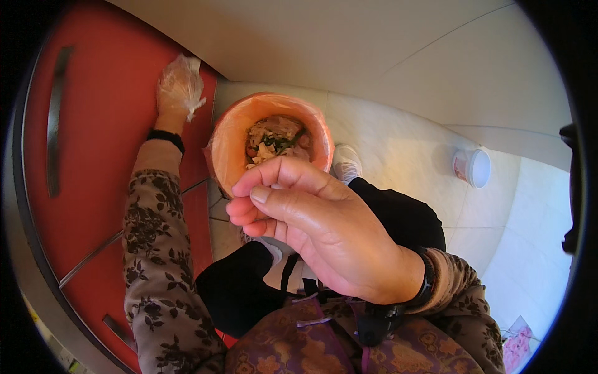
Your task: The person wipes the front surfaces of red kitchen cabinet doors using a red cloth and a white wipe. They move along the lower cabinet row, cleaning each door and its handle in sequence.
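My left hand (179, 90) wears a clear, crinkled plastic glove and reaches forward along the red cabinet front (106, 162). Its fingers are bunched under the film, so their pose is hard to make out. My bare right hand (324, 224) is raised in the middle, over the near rim of a round bin (227, 134) with an orange-pink liner. Its fingers curl in and the thumb tip presses against them; nothing shows between. Inside the bin lies food waste (277, 140), pale scraps with green pieces.
A grey-beige panel (349, 43) runs across the far side. On the tiled floor (398, 162) to the right, a small white bucket (476, 167) lies on its side. My shoe (347, 163) is close beside the bin. Long dark handles (59, 121) project from the cabinet.
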A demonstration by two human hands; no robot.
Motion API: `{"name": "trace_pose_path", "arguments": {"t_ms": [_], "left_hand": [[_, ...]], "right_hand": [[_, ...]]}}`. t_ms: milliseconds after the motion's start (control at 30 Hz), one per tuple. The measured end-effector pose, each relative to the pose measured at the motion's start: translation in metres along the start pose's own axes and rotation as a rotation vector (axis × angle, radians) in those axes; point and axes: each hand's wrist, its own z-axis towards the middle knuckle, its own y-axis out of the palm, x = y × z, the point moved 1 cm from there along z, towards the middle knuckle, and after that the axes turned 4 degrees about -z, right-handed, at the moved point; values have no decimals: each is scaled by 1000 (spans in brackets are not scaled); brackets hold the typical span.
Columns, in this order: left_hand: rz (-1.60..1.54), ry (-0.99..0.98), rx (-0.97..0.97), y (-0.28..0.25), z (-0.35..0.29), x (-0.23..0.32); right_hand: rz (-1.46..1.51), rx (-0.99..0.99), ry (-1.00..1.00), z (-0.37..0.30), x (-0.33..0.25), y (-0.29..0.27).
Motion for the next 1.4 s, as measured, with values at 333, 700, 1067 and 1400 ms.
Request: {"name": "trace_pose_path", "arguments": {"t_ms": [333, 700, 1067, 1400], "left_hand": [[-613, -132, -237, 141, -75, 32], [-576, -102, -148, 130, -192, 21], [280, 96, 392, -120, -124, -6], [337, -31, -98, -100, -190, -72]], "right_hand": [[22, 23, -38, 15, 4, -4], [-28, -18, -28, -5, -4, 17], [-24, -45, -103, -37, 48, -21], [-36, -9, -119, 14, 24, 20]]}}
